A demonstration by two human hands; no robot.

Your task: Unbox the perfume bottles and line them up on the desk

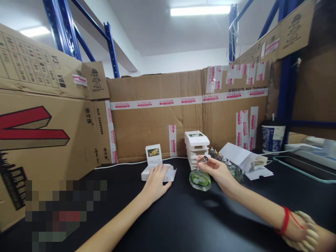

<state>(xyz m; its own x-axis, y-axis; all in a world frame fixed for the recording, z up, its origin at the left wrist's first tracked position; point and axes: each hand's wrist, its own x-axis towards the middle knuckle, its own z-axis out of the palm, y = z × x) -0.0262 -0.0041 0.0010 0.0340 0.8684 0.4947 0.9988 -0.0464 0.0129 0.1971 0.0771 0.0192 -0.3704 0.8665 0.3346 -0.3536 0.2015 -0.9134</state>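
My left hand (155,182) lies over an open white box (145,175), fingers stretched across it. The box's raised lid flap carries a small picture in yellow and green. My right hand (216,169) is closed around the top of a round glass perfume bottle (200,180) with green liquid inside. A silver cap (203,159) shows at the fingertips, tilted; whether it sits on the bottle's neck I cannot tell. The bottle appears raised off the black table, with a shadow below it.
White boxes (196,140) are stacked behind the bottle. Several more glass bottles (233,169) stand behind my right wrist, beside opened white packaging (236,155). A patterned cup (273,136) and a phone (304,168) are at right. Cardboard walls (152,122) enclose the black table (168,224).
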